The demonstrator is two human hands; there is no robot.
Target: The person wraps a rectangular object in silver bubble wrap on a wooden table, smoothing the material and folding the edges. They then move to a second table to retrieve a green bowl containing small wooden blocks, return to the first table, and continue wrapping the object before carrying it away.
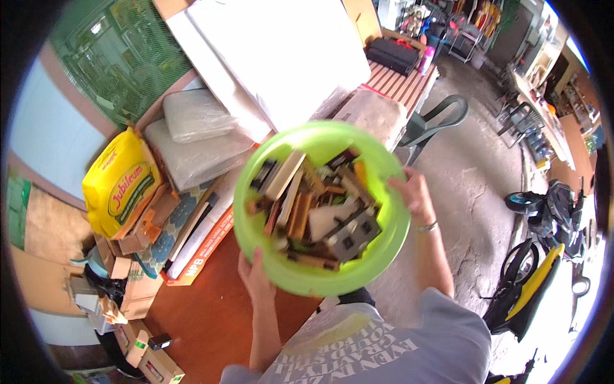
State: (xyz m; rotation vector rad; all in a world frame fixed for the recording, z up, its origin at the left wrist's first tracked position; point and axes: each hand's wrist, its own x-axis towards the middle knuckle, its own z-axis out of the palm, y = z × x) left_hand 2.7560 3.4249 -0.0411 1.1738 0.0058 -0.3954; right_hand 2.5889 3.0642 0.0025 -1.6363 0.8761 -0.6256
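Observation:
A round lime-green plastic basin (329, 285) is held up in front of me between both hands. Inside it lies a heap of wooden offcuts (300, 211), with a grey block with dark square marks (353, 235) on top near the right. My left hand (257, 275) grips the basin's near left side, its fingers partly hidden beneath the rim. At the right rim, my right hand (414, 197) is closed around the edge, a band on its wrist. Below the basin's left side is a reddish-brown tabletop (211, 320).
Plastic-wrapped packs (198, 121), a yellow bag (121, 182) and cardboard boxes (137, 291) crowd the left. Large white panels (300, 51) lean beyond the basin. A dark green plastic chair (441, 118) stands right of a slatted bench (403, 83). Motorbikes (527, 281) are parked far right.

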